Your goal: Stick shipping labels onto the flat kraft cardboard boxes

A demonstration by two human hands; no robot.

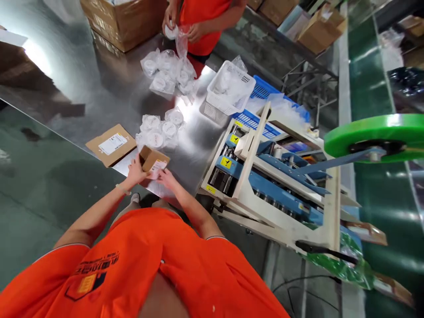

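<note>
A small brown cardboard box (151, 158) with a white label on one side is held above the table's front edge. My left hand (135, 172) grips its left side, fingers closed around it. On the right, my right hand (166, 177) has its fingers pressed against the labelled side. Just left of the box lies a flattened cardboard carton (111, 145) bearing a white label. Several round white items in clear plastic bags (160, 130) rest on the table behind the box.
Across the steel table (109, 95), a co-worker's hands (183, 31) handle a bagged round item near more bags (168, 73). A large carton (124, 22) stands at the back. To the right are a white basket (230, 88), a carton-sealing machine (265, 176) and a green conveyor belt (371, 79).
</note>
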